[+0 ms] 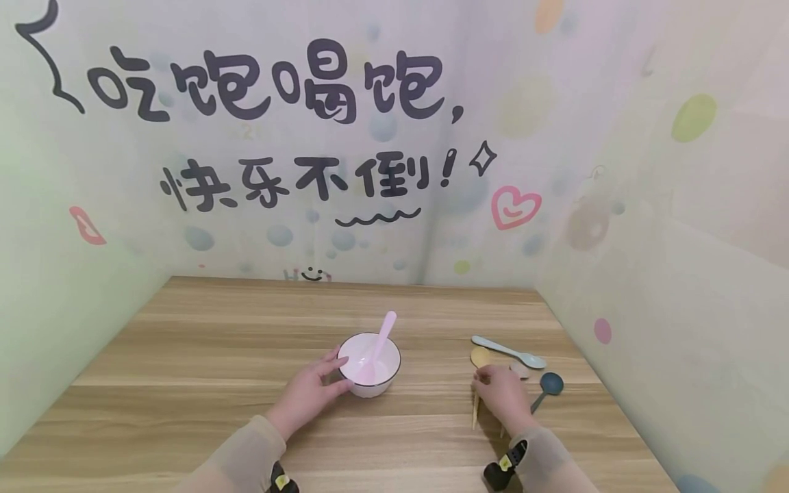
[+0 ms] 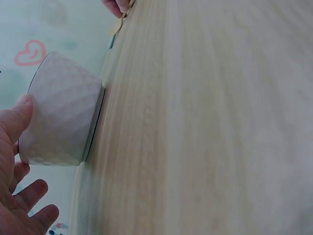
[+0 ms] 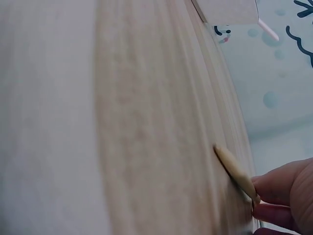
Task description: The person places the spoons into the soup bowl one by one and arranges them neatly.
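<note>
Pinching the yellow spoon [image 1: 479, 357] — likely light, stiff, best taken mid-handle — the right grip [image 1: 502, 396] sat well apart from the left grip [image 1: 308, 392], which clasped a probably breakable bowl [image 1: 370, 391].

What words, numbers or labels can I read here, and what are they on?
"吃饱喝饱," in large dark characters on the back wall.
"快乐不倒!" beneath it, same wall.
"H", apparently, faint, beside the smiley face low on that wall; what follows is unreadable.
A pale mark like "2" under the top line: too faint to be sure.
Black wrist devices: markings too small to read.
Bowl: no text visible.
</note>
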Action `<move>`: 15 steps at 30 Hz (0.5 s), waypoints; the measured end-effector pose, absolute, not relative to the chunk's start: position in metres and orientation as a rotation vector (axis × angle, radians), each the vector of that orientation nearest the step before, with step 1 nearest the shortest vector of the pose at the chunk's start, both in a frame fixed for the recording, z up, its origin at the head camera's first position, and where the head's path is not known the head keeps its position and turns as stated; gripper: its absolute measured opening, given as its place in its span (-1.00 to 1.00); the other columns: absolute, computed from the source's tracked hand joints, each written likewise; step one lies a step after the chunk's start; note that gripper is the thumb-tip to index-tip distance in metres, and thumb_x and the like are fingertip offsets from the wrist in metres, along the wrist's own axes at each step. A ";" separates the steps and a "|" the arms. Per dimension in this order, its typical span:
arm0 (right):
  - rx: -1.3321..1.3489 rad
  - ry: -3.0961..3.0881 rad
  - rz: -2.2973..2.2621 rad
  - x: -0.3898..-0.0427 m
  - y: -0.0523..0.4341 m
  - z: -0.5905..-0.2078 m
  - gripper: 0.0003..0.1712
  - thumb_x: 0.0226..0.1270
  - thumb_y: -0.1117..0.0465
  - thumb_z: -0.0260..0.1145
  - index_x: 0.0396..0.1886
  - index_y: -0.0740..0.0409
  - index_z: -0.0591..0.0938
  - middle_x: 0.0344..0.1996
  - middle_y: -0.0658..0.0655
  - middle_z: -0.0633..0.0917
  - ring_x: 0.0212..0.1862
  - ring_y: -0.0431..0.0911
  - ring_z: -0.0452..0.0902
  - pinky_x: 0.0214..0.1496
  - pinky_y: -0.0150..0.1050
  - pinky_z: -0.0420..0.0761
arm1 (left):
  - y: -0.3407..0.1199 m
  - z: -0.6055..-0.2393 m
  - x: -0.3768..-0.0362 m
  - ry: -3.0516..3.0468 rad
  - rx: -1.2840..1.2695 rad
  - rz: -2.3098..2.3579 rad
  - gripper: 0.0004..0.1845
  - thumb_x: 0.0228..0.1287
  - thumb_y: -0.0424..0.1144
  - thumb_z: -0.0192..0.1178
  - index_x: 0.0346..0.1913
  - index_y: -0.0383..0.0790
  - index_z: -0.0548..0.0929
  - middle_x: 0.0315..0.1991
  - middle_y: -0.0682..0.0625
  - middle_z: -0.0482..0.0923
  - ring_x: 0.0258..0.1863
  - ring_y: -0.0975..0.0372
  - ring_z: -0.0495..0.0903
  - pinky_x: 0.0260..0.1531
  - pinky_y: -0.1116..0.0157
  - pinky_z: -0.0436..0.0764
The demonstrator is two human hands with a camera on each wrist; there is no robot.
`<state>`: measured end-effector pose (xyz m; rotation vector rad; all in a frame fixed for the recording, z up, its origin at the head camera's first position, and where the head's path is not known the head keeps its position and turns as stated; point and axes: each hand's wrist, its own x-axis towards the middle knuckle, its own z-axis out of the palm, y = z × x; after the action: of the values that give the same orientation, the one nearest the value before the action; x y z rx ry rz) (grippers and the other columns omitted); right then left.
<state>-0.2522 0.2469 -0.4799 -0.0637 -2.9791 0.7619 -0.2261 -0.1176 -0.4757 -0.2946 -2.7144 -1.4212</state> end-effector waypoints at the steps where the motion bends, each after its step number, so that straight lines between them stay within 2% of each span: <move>1: -0.048 -2.975 0.772 -0.252 0.247 -0.480 -0.69 0.27 0.16 0.34 -0.04 0.19 0.68 -0.08 0.17 0.70 -0.01 0.11 0.59 -0.06 0.06 0.59 | -0.118 -0.476 -0.226 -2.714 -0.295 -1.422 -0.41 0.12 -0.01 0.39 0.20 -0.19 0.59 0.41 -0.08 0.26 0.39 -0.03 0.21 0.35 -0.02 0.19; 7: 0.055 -2.955 0.795 -0.253 0.244 -0.483 -0.71 0.25 0.18 0.36 -0.04 0.15 0.70 -0.07 0.14 0.71 0.04 0.10 0.59 0.01 0.08 0.58 | -0.118 -0.475 -0.225 -2.704 -0.297 -1.431 -0.43 0.12 -0.05 0.39 0.19 -0.21 0.59 0.41 -0.07 0.26 0.39 -0.02 0.22 0.35 0.00 0.20; 15: 0.143 -2.955 0.774 -0.253 0.243 -0.485 -0.72 0.23 0.21 0.38 -0.05 0.11 0.72 -0.13 0.08 0.73 -0.06 -0.01 0.63 -0.07 -0.01 0.63 | -0.118 -0.475 -0.226 -2.711 -0.286 -1.418 -0.42 0.12 -0.02 0.39 0.19 -0.19 0.60 0.41 -0.06 0.27 0.38 -0.03 0.22 0.35 -0.01 0.20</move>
<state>-0.2531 0.2427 -0.4852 0.1429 -2.9545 0.7736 -0.2258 -0.1175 -0.4752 -0.2858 -2.7114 -1.4184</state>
